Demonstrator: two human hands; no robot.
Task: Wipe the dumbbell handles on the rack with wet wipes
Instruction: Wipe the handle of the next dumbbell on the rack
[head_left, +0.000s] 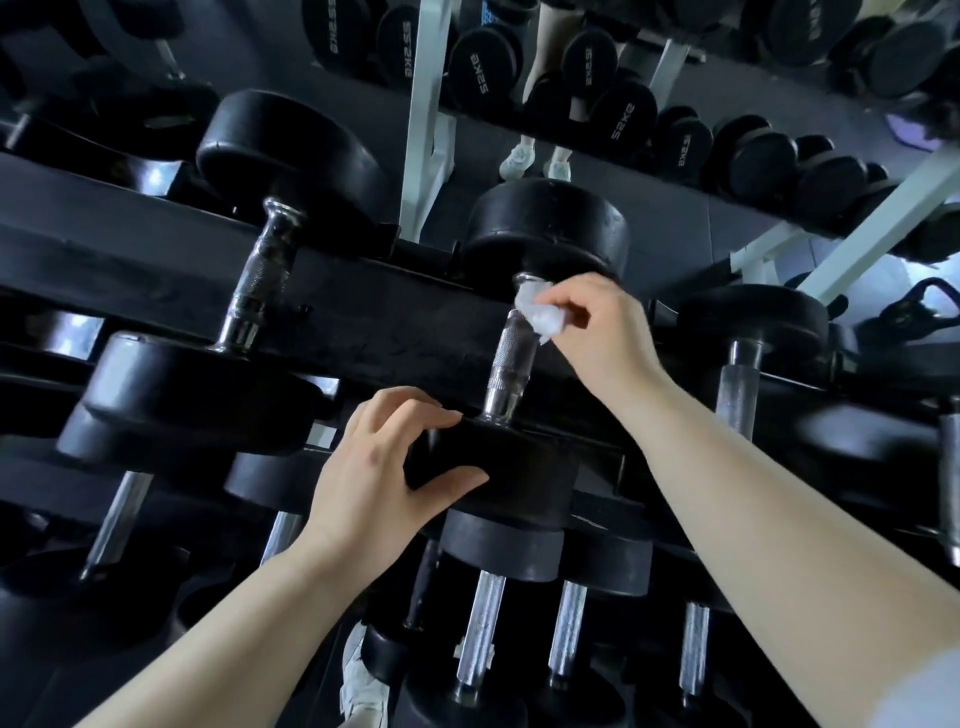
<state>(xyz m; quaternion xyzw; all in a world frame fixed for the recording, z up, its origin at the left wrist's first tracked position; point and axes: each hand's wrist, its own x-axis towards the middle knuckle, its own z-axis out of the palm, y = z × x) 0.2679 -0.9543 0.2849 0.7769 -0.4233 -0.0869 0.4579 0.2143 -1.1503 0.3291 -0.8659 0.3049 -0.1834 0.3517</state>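
A black dumbbell lies across the top tier of the rack (363, 332), its knurled chrome handle (506, 358) running from the far head (545, 228) to the near head (498, 467). My right hand (597, 332) pinches a crumpled white wet wipe (537, 312) against the upper end of that handle. My left hand (379, 467) grips the left edge of the near head, thumb below and fingers on top. Another dumbbell's handle (260, 286) lies uncovered to the left.
Lower tiers hold several more dumbbells with chrome handles (483, 629). A further dumbbell (737, 384) sits to the right on the top tier. A mirror behind shows a second rack of round weights (623, 114), white frame posts (426, 119) and a person's shoes (519, 161).
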